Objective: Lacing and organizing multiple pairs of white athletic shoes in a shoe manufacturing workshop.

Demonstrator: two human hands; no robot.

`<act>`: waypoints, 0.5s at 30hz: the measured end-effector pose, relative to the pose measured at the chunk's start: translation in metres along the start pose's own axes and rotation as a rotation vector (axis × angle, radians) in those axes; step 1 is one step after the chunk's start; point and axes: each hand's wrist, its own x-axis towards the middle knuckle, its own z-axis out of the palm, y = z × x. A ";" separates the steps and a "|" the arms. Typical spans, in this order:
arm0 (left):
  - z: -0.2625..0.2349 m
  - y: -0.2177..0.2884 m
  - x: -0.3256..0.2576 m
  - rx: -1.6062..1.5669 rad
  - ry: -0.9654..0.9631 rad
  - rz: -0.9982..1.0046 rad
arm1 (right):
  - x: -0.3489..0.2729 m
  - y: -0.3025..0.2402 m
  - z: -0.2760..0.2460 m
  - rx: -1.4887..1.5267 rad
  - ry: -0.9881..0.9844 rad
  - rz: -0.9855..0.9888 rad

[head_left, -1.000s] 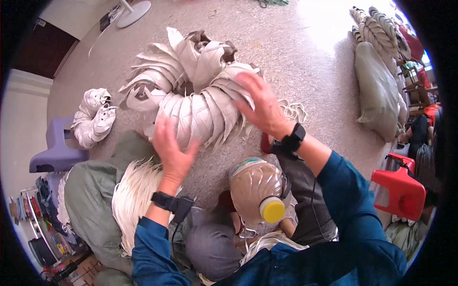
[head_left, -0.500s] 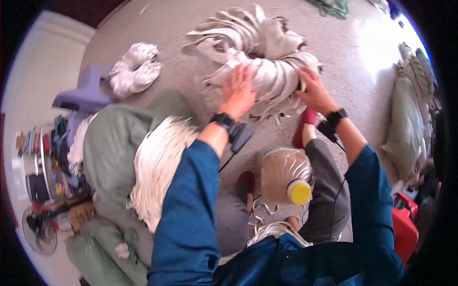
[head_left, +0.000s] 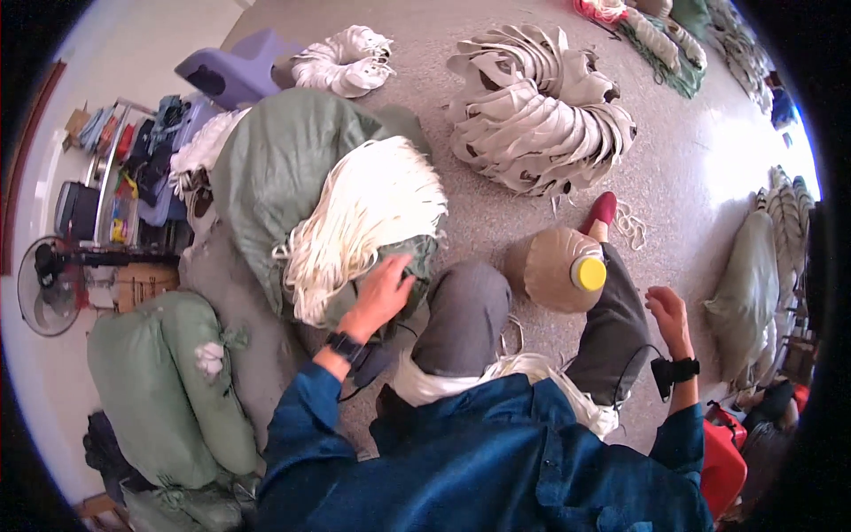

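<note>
A bundle of white cords (head_left: 368,208) spills over a big green sack (head_left: 292,142) on my left. My left hand (head_left: 379,297) is beside the lower edge of the cords, its fingers loosely bent and apart; whether they touch the cords is unclear. My right hand (head_left: 671,317) hangs out past my right knee, loosely open and holding nothing. Ahead on the floor lies a large ring of pale, overlapping flat pieces (head_left: 541,124), apart from both hands. Between my legs sits a large clear jug (head_left: 545,266) with a yellow cap and brown-looking body.
A smaller white ring-shaped bundle (head_left: 346,62) lies by a purple plastic chair (head_left: 239,66). Stuffed green sacks (head_left: 160,381) and a fan (head_left: 49,284) stand at left. More filled sacks (head_left: 749,284) line the right, with a red container (head_left: 722,461) nearby. White cords also rest on my lap.
Both hands have left the large pale ring. My left hand has come back to the white cords at left, my right hand to beside my right knee. The view has shifted.
</note>
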 end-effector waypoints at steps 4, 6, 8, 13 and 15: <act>-0.010 -0.050 -0.107 0.122 0.115 -0.107 | -0.046 -0.011 0.014 0.063 0.008 0.001; -0.020 -0.068 -0.121 0.124 0.313 -0.121 | -0.064 -0.017 0.025 0.027 -0.059 -0.062; -0.034 -0.089 -0.112 0.161 0.432 -0.144 | -0.079 -0.031 0.036 -0.030 -0.059 -0.091; -0.063 -0.132 -0.059 0.389 0.507 -0.105 | -0.118 -0.069 0.060 -0.025 -0.044 -0.128; -0.056 -0.137 -0.045 0.456 0.493 -0.134 | -0.136 -0.070 0.060 -0.046 -0.010 -0.129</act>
